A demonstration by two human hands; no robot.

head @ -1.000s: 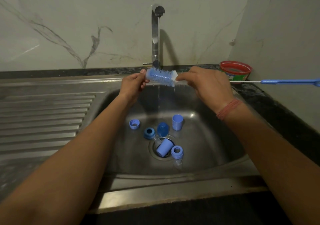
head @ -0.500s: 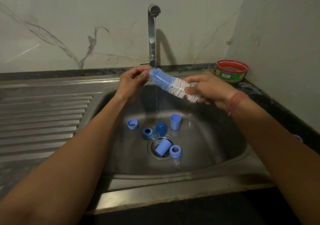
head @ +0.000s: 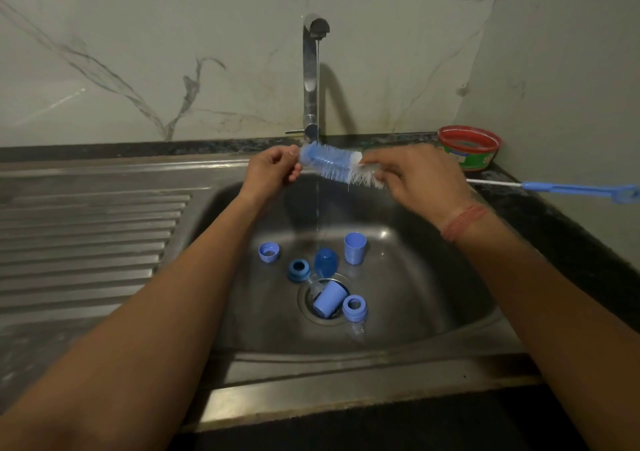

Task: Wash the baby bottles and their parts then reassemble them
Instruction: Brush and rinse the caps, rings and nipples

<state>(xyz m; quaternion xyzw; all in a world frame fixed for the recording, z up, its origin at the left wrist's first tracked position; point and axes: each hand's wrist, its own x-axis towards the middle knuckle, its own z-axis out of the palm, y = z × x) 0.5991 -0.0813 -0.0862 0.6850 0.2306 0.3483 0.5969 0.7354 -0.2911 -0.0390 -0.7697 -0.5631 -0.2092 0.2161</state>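
I hold a blue and white bottle brush (head: 334, 165) across the sink under a thin stream of tap water. My left hand (head: 273, 170) pinches its bristled tip. My right hand (head: 412, 176) grips the white bristles at the other end, and the long blue handle (head: 571, 189) sticks out to the right. On the sink floor lie blue bottle parts: a ring (head: 268, 252), a collar (head: 299, 269), a dark blue cap (head: 325, 261), an upright cup (head: 355, 248), a cap lying in the drain (head: 327, 300), and another collar (head: 354, 307).
The steel sink (head: 433, 294) has a ribbed drainboard (head: 86, 242) on its left. A chrome tap (head: 310, 76) runs at the back. A red-rimmed tub (head: 468, 150) stands on the dark counter at the right, near the side wall.
The brush has swung from tilted down-right back to nearly level, so its handle shows again at the right. Both hands have stayed on the bristles and risen slightly.
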